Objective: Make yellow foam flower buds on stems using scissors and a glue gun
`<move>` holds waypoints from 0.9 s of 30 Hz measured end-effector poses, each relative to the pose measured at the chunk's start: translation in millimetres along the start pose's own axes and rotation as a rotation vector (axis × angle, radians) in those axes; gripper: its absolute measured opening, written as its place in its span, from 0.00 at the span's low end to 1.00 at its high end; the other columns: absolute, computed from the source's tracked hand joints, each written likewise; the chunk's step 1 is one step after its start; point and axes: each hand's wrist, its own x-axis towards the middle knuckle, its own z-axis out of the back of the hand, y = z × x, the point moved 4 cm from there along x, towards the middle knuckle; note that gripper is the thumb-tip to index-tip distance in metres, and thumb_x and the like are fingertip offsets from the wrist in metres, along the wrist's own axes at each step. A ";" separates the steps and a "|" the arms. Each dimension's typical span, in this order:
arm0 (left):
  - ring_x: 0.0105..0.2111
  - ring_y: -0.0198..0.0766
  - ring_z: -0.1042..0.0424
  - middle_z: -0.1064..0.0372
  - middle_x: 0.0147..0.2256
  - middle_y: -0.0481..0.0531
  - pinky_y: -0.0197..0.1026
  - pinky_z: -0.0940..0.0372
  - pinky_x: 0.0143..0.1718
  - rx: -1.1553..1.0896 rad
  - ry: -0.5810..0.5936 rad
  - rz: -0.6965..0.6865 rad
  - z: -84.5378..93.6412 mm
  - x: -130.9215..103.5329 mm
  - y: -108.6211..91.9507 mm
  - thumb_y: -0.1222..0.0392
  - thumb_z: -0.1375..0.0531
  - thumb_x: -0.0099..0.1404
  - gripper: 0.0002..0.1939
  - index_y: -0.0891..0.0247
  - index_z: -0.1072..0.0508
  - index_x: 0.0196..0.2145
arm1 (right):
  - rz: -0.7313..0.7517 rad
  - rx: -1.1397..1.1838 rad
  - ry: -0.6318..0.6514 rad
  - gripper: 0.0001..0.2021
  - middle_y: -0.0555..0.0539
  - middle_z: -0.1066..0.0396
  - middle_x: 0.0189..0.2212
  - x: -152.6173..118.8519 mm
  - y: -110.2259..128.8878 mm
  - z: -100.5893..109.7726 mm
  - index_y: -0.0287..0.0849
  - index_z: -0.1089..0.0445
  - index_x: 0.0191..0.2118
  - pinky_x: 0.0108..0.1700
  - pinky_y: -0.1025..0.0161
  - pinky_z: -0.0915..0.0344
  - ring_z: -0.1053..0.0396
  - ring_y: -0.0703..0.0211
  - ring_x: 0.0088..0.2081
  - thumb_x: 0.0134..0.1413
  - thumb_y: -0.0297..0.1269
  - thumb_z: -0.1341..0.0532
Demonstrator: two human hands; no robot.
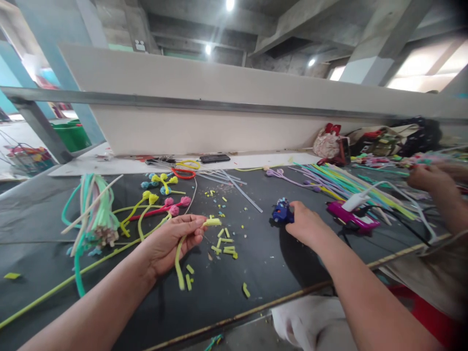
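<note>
My left hand (183,239) is closed in a pinch on a yellow-green soft cord (178,265). A short yellow-green end sticks out past the fingertips, and the longer part hangs below the palm. On the right, my right hand (307,224) grips the right side of a small dark-blue object (281,213) whose exact kind I cannot make out; some of the fingers are hidden. Short cut yellow-green pieces (226,240) lie scattered between my hands. Left of my left hand are pink knotted cord ends (174,210) and yellow knotted cords (149,196).
A bundle of pastel cords (97,209) lies at the left. Red-handled scissors (184,173) and a phone (215,158) are at the back. A magenta power strip (351,218) with a white plug lies right, near loose cords (340,180) and another person's hand (424,178).
</note>
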 end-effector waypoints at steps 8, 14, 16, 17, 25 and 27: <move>0.21 0.26 0.31 0.32 0.27 0.53 0.26 0.30 0.26 -0.054 0.037 0.002 -1.2 0.2 0.3 0.76 0.43 0.57 0.06 0.73 0.29 0.34 | 0.136 0.213 -0.158 0.23 0.43 0.27 0.40 -24.4 31.6 32.7 0.43 0.38 0.48 0.40 0.61 0.37 0.29 0.51 0.40 0.41 0.28 0.43; 0.20 0.24 0.33 0.35 0.26 0.52 0.24 0.31 0.23 -0.124 -0.032 -0.008 -5.4 -0.6 -0.4 0.78 0.48 0.60 0.09 0.74 0.30 0.34 | 0.266 0.812 0.192 0.12 0.45 0.25 0.32 -59.9 71.9 25.2 0.41 0.30 0.36 0.35 0.60 0.33 0.28 0.51 0.35 0.45 0.41 0.39; 0.19 0.22 0.34 0.36 0.26 0.51 0.23 0.32 0.22 -0.149 -0.036 -0.023 -6.3 0.5 -0.5 0.78 0.48 0.60 0.08 0.73 0.31 0.32 | 0.341 0.881 0.269 0.11 0.45 0.25 0.33 -69.7 83.5 22.9 0.42 0.29 0.36 0.37 0.59 0.33 0.28 0.51 0.36 0.46 0.40 0.39; 0.19 0.22 0.35 0.37 0.26 0.50 0.23 0.32 0.22 -0.159 -0.038 -0.033 -6.5 1.0 -0.6 0.77 0.48 0.61 0.07 0.73 0.31 0.32 | 0.378 0.909 0.298 0.10 0.45 0.25 0.34 -73.7 88.2 22.0 0.43 0.30 0.36 0.37 0.59 0.33 0.28 0.51 0.36 0.47 0.40 0.39; 0.18 0.21 0.37 0.38 0.24 0.49 0.22 0.33 0.21 -0.180 -0.072 -0.099 -6.2 2.9 -1.0 0.77 0.47 0.60 0.08 0.72 0.31 0.30 | 0.541 0.716 0.201 0.07 0.53 0.35 0.18 -86.8 106.2 21.4 0.45 0.37 0.25 0.23 0.66 0.40 0.37 0.63 0.21 0.49 0.40 0.40; 0.18 0.21 0.37 0.38 0.24 0.49 0.22 0.33 0.21 -0.171 -0.052 -0.109 -6.9 2.9 -1.5 0.78 0.48 0.60 0.08 0.73 0.30 0.30 | 0.570 0.675 0.175 0.09 0.53 0.38 0.18 -87.6 109.5 21.2 0.45 0.38 0.24 0.21 0.67 0.42 0.40 0.64 0.20 0.49 0.40 0.39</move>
